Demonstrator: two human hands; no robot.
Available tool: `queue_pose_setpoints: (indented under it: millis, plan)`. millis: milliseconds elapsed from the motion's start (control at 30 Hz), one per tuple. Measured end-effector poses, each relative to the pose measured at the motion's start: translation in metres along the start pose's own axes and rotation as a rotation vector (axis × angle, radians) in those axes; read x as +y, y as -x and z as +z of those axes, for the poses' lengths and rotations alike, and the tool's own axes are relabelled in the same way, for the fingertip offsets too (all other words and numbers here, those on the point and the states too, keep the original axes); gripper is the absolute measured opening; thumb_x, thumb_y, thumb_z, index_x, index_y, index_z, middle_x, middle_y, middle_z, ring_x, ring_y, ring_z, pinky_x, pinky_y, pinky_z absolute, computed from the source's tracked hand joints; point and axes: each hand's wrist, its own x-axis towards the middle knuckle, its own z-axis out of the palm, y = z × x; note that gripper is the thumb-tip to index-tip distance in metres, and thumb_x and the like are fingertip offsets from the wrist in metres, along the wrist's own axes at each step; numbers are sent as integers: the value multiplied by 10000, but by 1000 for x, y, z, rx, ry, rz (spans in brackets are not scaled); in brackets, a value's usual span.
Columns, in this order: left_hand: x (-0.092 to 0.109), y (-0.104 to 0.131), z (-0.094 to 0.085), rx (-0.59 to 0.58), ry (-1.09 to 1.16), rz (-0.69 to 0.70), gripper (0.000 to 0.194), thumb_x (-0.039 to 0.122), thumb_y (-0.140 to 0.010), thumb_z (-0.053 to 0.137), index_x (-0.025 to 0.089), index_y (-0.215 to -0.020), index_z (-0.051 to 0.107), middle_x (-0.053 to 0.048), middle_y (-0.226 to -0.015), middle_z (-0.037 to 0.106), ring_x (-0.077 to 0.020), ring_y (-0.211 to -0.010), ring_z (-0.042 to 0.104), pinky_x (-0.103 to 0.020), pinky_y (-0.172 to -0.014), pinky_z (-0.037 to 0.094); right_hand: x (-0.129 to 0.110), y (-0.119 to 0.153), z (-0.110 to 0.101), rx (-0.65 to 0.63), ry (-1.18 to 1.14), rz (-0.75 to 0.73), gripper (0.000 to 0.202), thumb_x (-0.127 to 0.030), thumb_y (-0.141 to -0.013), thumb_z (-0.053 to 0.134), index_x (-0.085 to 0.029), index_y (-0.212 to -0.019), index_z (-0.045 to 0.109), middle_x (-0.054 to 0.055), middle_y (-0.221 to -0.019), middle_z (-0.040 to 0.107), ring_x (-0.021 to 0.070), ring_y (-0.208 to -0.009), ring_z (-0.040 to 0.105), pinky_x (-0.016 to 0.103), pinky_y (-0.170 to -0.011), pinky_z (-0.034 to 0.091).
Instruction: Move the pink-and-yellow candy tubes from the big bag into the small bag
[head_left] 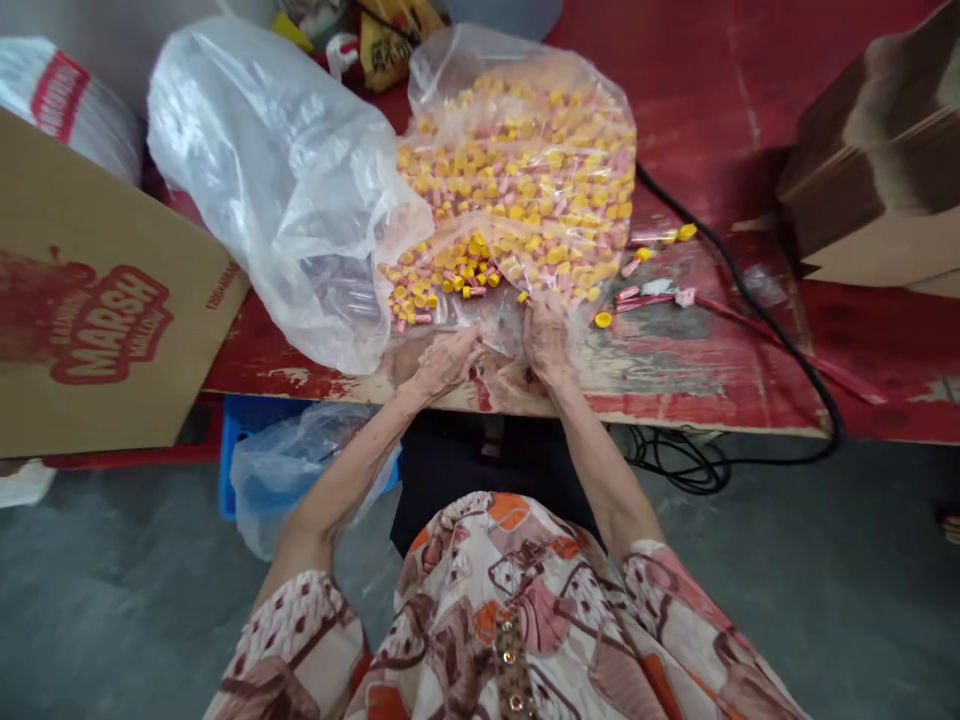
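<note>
A clear plastic bag (517, 60) lies on the bench, filled with small pink tubes with yellow caps. Its mouth faces me, and some capped tubes (471, 275) show uncovered there. My left hand (446, 362) rests at the bench's near edge, just before the mouth, with fingers drawn together; what they hold, if anything, is too small to tell. At the bag's lower right edge, my right hand (546, 340) is closed on the plastic, its fingertips partly hidden by the film.
Left of the bag lies a large translucent bag (277, 180) of clear pieces. A printed carton (112, 300) stands farther left, another cardboard box (877, 160) at right. A black cable (772, 325) crosses the red bench (697, 90). Below sits a blue crate (229, 460).
</note>
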Motion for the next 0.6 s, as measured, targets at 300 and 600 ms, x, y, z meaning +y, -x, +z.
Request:
queue_pose_setpoints:
  millis: [300, 600]
  plan:
    - [9, -7, -13, -46, 44, -88, 152, 359, -1097, 659, 232, -1170, 698, -83, -1007, 779, -266, -917, 756, -325, -861, 547, -8, 3, -5, -104, -35, -17, 356, -165, -972, 598, -199, -1284, 765, 126, -1065, 793, 306, -949, 685, 449, -966, 573]
    - [14, 11, -22, -19, 106, -113, 114, 313, -1154, 591, 245, -1128, 678, -74, -1061, 822, -245, -993, 794, -314, -894, 573, -23, 24, 0, 3, -157, -24, 123, -239, -1048, 553, -220, -1126, 646, 128, -1137, 769, 268, -1038, 664, 416, -1021, 564]
